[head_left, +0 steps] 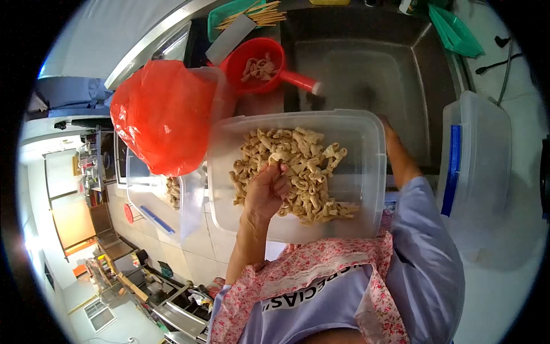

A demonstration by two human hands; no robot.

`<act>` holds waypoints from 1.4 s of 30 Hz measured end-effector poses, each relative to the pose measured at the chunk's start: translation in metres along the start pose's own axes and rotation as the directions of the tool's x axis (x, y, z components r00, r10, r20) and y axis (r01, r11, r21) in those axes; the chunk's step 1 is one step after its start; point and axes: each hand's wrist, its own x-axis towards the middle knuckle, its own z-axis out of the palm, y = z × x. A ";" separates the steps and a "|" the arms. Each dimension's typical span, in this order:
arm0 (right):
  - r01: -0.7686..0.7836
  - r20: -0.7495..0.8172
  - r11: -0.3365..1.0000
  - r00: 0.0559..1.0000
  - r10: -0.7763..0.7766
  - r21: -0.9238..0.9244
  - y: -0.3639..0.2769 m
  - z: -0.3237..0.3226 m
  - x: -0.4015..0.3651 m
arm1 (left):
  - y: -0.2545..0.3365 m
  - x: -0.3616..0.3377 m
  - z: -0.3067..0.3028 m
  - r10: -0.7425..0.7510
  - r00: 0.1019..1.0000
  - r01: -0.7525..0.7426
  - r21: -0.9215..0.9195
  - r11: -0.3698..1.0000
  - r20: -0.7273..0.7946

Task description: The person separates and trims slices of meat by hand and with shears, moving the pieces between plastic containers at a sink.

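Observation:
My left hand (269,186) is over the middle of a clear plastic tub (358,218), its fingers closed in a pinch on a pale knotted piece of food (279,156). Below it spreads a heap of similar tan, curled pieces (309,198), which look like cooked intestine. My right hand (385,122) is at the far right corner of the tub, outside its wall. Its fingers are mostly hidden there, so whether they grip the rim does not show.
A red plastic bag (163,117) bulges at the left, above another clear tub (192,209). A red dipper (264,50) holds a few pieces. Wooden sticks (260,14) lie on a green tray (220,17). Behind is a metal sink (366,74); a blue-latched lid (481,155) stands right.

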 end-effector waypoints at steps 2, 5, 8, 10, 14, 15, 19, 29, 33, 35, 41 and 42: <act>0.062 -0.037 0.943 0.998 -0.053 0.328 -0.011 -0.022 -0.013 | 0.004 -0.001 0.010 -0.022 1.000 0.022 0.030 0.999 -0.001; 0.193 -0.056 0.645 0.972 -0.227 0.740 -0.031 -0.065 -0.039 | 0.003 0.008 0.002 -0.016 0.988 0.021 -0.034 0.999 0.152; 0.176 0.063 0.516 0.909 -0.412 0.838 -0.050 -0.102 -0.051 | 0.011 0.014 0.005 -0.054 0.989 0.051 0.023 0.998 0.135; 0.104 0.108 0.394 0.871 -0.480 0.913 -0.063 -0.111 -0.061 | 0.013 0.011 0.010 -0.064 0.990 0.060 0.038 0.997 0.124; -0.021 -0.351 0.908 0.926 -0.140 -0.418 -0.089 -0.127 -0.077 | 0.018 0.008 0.016 -0.093 0.983 0.085 0.054 0.995 0.158; 0.241 -0.198 0.967 0.955 -0.221 0.079 -0.101 -0.131 -0.090 | 0.023 0.011 0.014 -0.090 0.971 0.078 0.061 0.995 0.222; 0.439 -0.220 0.655 0.893 -0.392 0.615 -0.115 -0.137 -0.132 | 0.023 0.005 0.015 -0.091 0.963 0.082 0.048 0.995 0.254; 0.070 0.441 0.682 0.714 -0.544 0.728 -0.203 -0.049 -0.298 | 0.038 0.023 0.027 -0.020 0.982 0.014 0.034 0.999 0.189; -0.050 0.606 0.737 0.608 -0.513 0.674 -0.191 -0.015 -0.312 | 0.036 0.033 0.024 0.049 0.975 -0.050 -0.004 0.999 0.219; -0.093 0.636 0.735 0.580 -0.508 0.672 -0.190 -0.007 -0.311 | 0.038 0.028 0.029 0.055 0.963 -0.056 -0.004 0.998 0.264; -0.115 0.642 0.710 0.545 -0.540 0.695 -0.190 0.000 -0.305 | 0.035 0.027 0.033 0.082 0.956 -0.097 0.041 0.994 0.282; -0.108 0.639 0.708 0.541 -0.547 0.698 -0.191 0.000 -0.305 | 0.035 0.024 0.035 0.095 0.949 -0.115 0.049 0.992 0.302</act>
